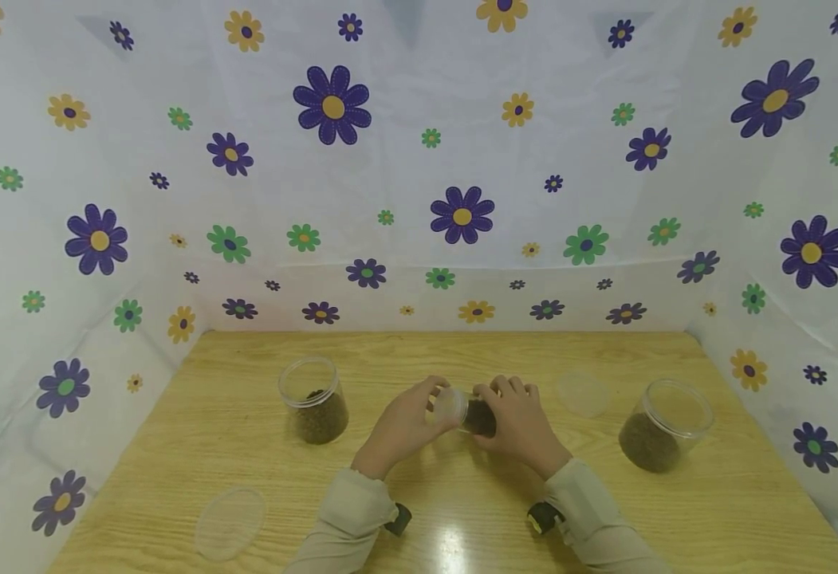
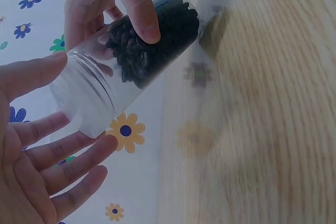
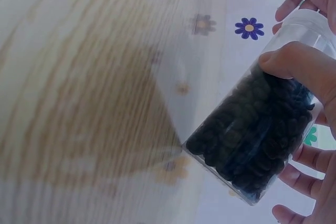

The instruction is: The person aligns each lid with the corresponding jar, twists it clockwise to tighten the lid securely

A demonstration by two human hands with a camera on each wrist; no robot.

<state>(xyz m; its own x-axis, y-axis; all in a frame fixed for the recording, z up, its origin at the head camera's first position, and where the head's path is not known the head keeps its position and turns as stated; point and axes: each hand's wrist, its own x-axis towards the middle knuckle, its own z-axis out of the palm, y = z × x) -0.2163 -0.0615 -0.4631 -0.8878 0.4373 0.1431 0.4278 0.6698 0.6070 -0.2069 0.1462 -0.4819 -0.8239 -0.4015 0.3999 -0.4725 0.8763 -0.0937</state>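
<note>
A clear jar of dark beans [image 1: 480, 418] is held tilted above the table, its lidded end toward the left. The right hand [image 1: 522, 422] grips its body; in the right wrist view the thumb [image 3: 299, 64] lies along the side and the beans [image 3: 252, 124] fill the lower part. At the other end, the left hand [image 1: 407, 422] pinches the translucent lid [image 2: 79, 98] between thumb and fingers, with the other fingers spread in the left wrist view. Whether the lid is loose from the rim cannot be told.
An uncovered jar [image 1: 320, 410] with dark contents stands at the left, another uncovered jar [image 1: 651, 438] at the right. One flat translucent lid [image 1: 230, 523] lies at the front left, another [image 1: 584, 395] right of the hands. A flowered cloth [image 1: 404, 175] rises behind the wooden table [image 1: 454, 351].
</note>
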